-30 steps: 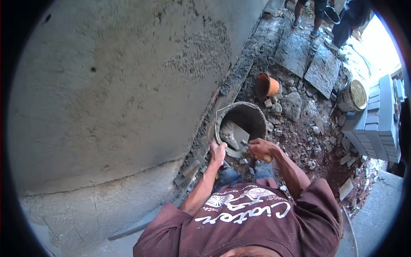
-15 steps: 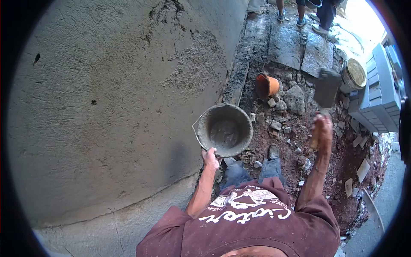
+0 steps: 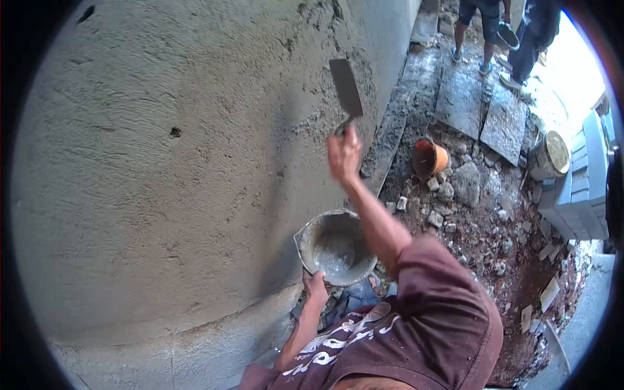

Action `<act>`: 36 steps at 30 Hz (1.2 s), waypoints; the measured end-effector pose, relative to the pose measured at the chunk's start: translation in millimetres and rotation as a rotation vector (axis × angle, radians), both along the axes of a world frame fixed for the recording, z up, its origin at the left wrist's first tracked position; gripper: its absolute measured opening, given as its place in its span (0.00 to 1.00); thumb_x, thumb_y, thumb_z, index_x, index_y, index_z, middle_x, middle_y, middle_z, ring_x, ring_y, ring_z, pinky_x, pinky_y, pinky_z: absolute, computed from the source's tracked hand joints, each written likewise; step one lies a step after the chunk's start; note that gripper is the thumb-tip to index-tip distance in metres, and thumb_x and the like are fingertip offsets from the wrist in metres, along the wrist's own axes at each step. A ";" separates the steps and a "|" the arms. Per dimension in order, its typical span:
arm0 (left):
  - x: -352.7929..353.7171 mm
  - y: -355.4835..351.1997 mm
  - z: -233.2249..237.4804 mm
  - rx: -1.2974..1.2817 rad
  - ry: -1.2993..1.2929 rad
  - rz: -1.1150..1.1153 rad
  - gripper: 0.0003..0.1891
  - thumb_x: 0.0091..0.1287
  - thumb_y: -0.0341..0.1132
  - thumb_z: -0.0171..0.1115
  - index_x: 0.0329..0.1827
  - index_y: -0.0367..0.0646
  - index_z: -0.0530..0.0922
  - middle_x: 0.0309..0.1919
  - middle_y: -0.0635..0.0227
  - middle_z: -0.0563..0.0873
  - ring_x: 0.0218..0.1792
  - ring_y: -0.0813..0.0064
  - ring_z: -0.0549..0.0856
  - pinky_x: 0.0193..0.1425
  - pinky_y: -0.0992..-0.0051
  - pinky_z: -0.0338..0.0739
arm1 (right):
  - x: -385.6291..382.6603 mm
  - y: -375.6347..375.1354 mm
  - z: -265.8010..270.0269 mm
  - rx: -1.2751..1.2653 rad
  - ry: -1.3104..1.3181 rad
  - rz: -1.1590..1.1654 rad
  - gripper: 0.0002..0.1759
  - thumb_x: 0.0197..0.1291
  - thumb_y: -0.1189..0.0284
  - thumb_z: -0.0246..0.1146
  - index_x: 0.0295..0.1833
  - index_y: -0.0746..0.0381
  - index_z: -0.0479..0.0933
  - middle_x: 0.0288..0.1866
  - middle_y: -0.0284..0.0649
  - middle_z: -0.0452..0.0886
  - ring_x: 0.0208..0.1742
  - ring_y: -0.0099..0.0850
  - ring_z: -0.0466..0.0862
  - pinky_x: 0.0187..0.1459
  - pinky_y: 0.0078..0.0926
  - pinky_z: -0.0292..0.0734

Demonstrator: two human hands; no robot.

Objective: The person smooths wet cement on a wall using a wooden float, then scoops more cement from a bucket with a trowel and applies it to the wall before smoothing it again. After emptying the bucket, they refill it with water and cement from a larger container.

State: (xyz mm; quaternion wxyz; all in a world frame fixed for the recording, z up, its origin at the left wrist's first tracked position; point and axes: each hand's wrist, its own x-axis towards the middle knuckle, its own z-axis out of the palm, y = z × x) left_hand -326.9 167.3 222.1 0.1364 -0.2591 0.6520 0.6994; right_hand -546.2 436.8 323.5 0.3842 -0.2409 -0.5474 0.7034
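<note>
My right hand point(image 3: 344, 155) is closed around the handle of a trowel point(image 3: 346, 88), whose flat blade points up along the wall. Behind the blade, rough fresh mortar point(image 3: 315, 120) clings to the grey plastered wall point(image 3: 214, 143). Lower down, my left hand point(image 3: 315, 286) grips the near rim of a mortar-caked bucket point(image 3: 312, 233). The bucket tips toward me, showing wet grey residue point(image 3: 339, 253) at its bottom. My right forearm passes over the bucket's right rim and hides part of it.
An orange bucket point(image 3: 441, 158) lies on its side among stones and rubble point(image 3: 465, 185). Boards point(image 3: 458, 97) lead toward two people point(image 3: 500, 39) standing at the far end. On the right stand a mortar-covered pail point(image 3: 549, 156) and stacked grey blocks point(image 3: 578, 182).
My right hand has swung the trowel from the right side across to the wall on the left. The bucket in my left hand has come down a little, and my body has turned toward the wall.
</note>
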 end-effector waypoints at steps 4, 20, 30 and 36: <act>31.7 12.7 39.0 -0.056 0.146 0.057 0.32 0.51 0.24 0.55 0.64 0.34 0.67 0.57 0.57 0.77 0.54 0.61 0.79 0.58 0.64 0.76 | 111.0 -37.2 41.9 0.445 -0.150 0.322 0.16 0.62 0.62 0.63 0.44 0.63 0.72 0.25 0.54 0.77 0.29 0.52 0.81 0.31 0.49 0.75; 26.2 226.3 98.4 -0.362 0.375 -0.010 0.24 0.53 0.25 0.55 0.56 0.31 0.73 0.46 0.53 0.83 0.46 0.61 0.83 0.55 0.67 0.74 | 210.6 146.6 28.6 1.728 -0.627 1.358 0.11 0.49 0.76 0.58 0.37 0.66 0.82 0.34 0.51 0.85 0.37 0.45 0.88 0.38 0.38 0.84; 42.7 266.6 112.9 -0.432 0.593 -0.325 0.29 0.55 0.25 0.52 0.65 0.36 0.72 0.57 0.51 0.80 0.59 0.59 0.79 0.66 0.68 0.68 | 181.1 293.1 -83.2 0.996 -0.949 1.706 0.23 0.68 0.56 0.51 0.41 0.65 0.81 0.30 0.41 0.84 0.23 0.32 0.82 0.25 0.32 0.80; 44.1 267.7 99.1 -0.498 0.430 -0.560 0.23 0.54 0.28 0.55 0.56 0.33 0.76 0.44 0.54 0.84 0.47 0.61 0.82 0.57 0.67 0.74 | 295.6 254.0 -78.8 -0.683 -0.781 1.577 0.22 0.73 0.55 0.47 0.54 0.62 0.74 0.26 0.31 0.74 0.17 0.20 0.72 0.18 0.20 0.73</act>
